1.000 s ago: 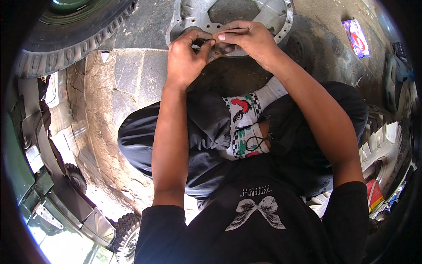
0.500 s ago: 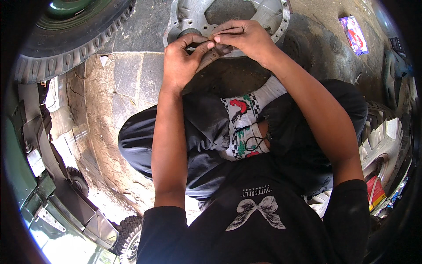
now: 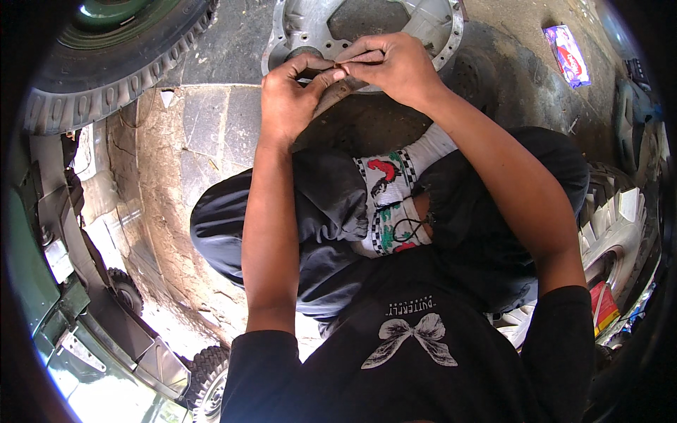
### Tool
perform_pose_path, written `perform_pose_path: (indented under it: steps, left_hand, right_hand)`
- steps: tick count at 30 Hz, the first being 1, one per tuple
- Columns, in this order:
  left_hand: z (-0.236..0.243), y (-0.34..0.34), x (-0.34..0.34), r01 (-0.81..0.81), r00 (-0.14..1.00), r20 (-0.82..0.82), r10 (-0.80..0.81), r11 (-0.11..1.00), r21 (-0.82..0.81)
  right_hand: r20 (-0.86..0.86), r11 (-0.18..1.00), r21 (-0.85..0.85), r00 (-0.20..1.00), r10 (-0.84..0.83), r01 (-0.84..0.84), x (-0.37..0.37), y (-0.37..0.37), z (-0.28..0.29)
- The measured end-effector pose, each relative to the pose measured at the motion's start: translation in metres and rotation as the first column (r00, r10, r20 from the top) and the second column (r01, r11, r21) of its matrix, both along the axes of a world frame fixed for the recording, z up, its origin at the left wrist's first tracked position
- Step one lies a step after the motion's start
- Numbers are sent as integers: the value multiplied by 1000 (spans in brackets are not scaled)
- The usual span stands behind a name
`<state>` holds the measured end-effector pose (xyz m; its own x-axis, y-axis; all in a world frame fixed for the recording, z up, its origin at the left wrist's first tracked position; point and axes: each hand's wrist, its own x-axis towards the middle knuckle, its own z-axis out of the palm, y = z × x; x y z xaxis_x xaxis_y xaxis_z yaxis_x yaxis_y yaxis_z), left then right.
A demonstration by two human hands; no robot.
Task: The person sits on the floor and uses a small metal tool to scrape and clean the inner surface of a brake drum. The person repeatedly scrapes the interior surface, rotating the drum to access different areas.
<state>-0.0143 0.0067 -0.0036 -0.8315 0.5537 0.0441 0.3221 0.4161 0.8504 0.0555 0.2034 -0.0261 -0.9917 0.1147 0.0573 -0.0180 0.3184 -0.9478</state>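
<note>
A cast metal housing (image 3: pixel 444 42) with bolt holes round its rim lies at the top centre. Over its near edge, my left hand (image 3: pixel 296 95) and my right hand (image 3: pixel 395 74) meet, thumbs and fingertips pinched closely together. What they pinch is small and dark, and I cannot make out what it is. A grimy, elongated piece (image 3: pixel 328 101) shows just below the fingers; whether I hold it is unclear. A dark round part of the housing is partly hidden behind my left hand.
A large tyre (image 3: pixel 99 77) lies at the upper left, with green vehicle parts (image 3: pixel 56 303) down the left side. A purple packet (image 3: pixel 568 56) is at the upper right. A treaded tyre (image 3: pixel 613 211) is at my right. I sit cross-legged on the floor (image 3: pixel 204 141).
Both hands have shifted slightly left relative to a second ago, and the housing appears a little further left. The fingertips are still pinched together, with slightly different finger positions.
</note>
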Motion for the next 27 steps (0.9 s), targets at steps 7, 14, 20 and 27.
perform_pose_path:
  steps: [7, 14, 20, 27]
  left_hand:
    - [-8, -3, -7, -52, 996, -75, 51, 999, -11]
    - [-3, -1, -8, -25, 1000, -12, 25, 1000, 0]
    - [-4, -6, -13, 33, 994, 104, -37, 999, 41]
    - [-5, -7, -11, 14, 987, 158, -23, 998, 58]
  right_hand:
    - [-99, 990, 132, 993, 58, -45, -4, 3, -8]
    - [-4, 999, 4, 999, 52, -52, -6, 9, -11]
    - [44, 986, -134, 994, 102, -95, -9, 10, -12]
    - [93, 975, -198, 988, 124, -104, -11, 13, -11]
